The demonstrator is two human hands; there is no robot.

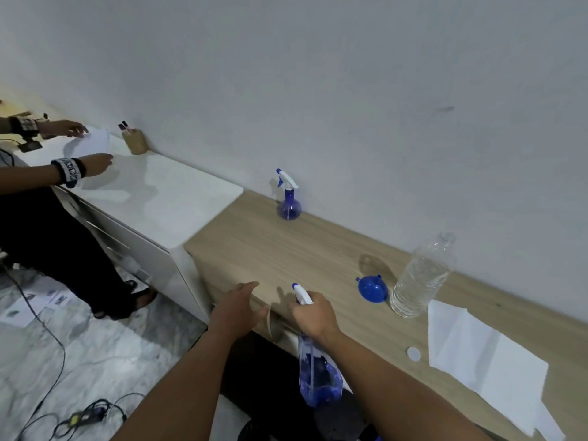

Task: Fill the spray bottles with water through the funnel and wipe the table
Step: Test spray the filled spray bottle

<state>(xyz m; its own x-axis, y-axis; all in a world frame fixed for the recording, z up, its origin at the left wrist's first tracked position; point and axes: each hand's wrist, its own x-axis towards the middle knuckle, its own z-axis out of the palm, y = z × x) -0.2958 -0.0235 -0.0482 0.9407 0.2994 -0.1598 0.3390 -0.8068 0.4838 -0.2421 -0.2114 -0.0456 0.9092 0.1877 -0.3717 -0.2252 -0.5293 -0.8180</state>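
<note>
My right hand (pixel 313 316) grips the white trigger head of a blue spray bottle (pixel 318 374), which hangs below the wooden table's front edge. My left hand (pixel 241 305) rests open on that front edge, fingers spread. A second blue spray bottle (pixel 288 198) stands upright at the back by the wall. A blue funnel (pixel 373 288) lies on its side beside a clear plastic water bottle (pixel 421 275) with its cap off. A white bottle cap (pixel 413 353) and a white paper towel (pixel 477 361) lie on the wooden table (pixel 286 249) at right.
A white cabinet (pixel 165 198) adjoins the table on the left, with a pen cup (pixel 135 141) on it. Another person (pixel 47 218) stands there handling white paper (pixel 92 143). Cables and papers lie on the marble floor (pixel 63 361).
</note>
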